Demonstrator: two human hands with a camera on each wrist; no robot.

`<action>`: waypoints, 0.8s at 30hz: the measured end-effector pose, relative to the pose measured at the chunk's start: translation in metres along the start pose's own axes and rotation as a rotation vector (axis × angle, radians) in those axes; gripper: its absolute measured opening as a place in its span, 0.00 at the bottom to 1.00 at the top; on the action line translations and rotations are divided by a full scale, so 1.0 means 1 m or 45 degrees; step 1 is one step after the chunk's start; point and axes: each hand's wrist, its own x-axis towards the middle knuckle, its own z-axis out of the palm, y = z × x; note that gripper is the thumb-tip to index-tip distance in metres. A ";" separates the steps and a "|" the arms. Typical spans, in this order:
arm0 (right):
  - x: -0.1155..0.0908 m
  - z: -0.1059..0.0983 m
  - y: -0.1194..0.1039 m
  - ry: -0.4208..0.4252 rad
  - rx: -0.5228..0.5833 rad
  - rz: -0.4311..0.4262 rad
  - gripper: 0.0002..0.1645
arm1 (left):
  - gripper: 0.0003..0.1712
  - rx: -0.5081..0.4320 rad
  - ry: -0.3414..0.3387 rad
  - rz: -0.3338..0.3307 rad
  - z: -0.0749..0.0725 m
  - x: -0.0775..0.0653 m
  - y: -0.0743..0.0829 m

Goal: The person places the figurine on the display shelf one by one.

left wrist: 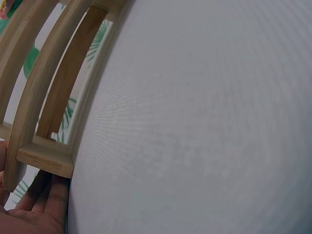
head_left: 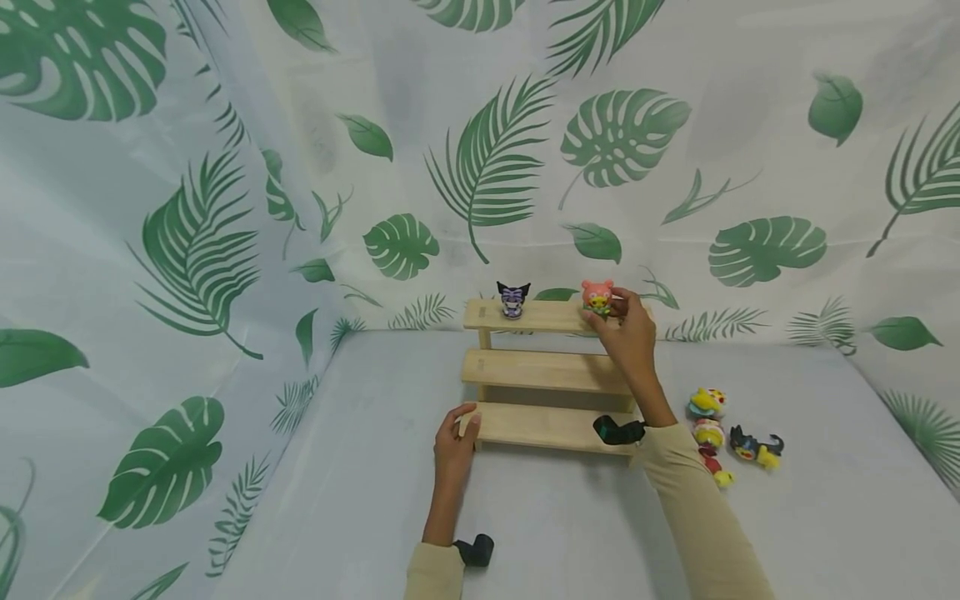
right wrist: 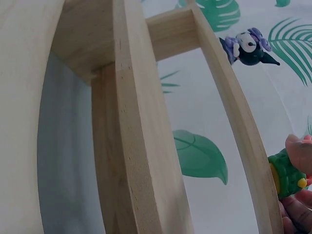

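Note:
A three-tier wooden display shelf (head_left: 547, 371) stands on the pale surface. My right hand (head_left: 630, 329) pinches a pink-hooded toy figure (head_left: 597, 297) at the right part of the top tier. In the right wrist view, the figure's green lower body (right wrist: 287, 178) is right at the tier's edge between thumb and fingers. My left hand (head_left: 453, 442) holds the left end of the bottom tier, thumb on top. From the left wrist, its fingers (left wrist: 56, 200) show against the shelf's side foot. A purple-and-black toy figure (head_left: 513, 300) stands upright on the left of the top tier.
Several colourful toy figures (head_left: 708, 432) lie in a row to the right of the shelf. A black toy figure (head_left: 744, 444) with yellow parts lies beside them. A leaf-patterned sheet (head_left: 487, 167) hangs close behind the shelf and on the left.

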 end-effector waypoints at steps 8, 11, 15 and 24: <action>0.001 0.000 0.002 -0.019 0.008 -0.007 0.39 | 0.17 0.008 -0.010 -0.019 -0.001 0.001 0.000; 0.001 0.000 0.002 -0.034 0.001 -0.002 0.38 | 0.17 0.010 -0.004 -0.019 -0.001 0.001 0.000; 0.001 -0.001 0.000 -0.031 -0.012 -0.002 0.36 | 0.17 0.001 -0.002 -0.016 -0.001 0.002 0.001; 0.000 0.002 -0.002 0.008 -0.036 0.034 0.33 | 0.17 -0.011 -0.010 -0.036 -0.001 0.003 -0.001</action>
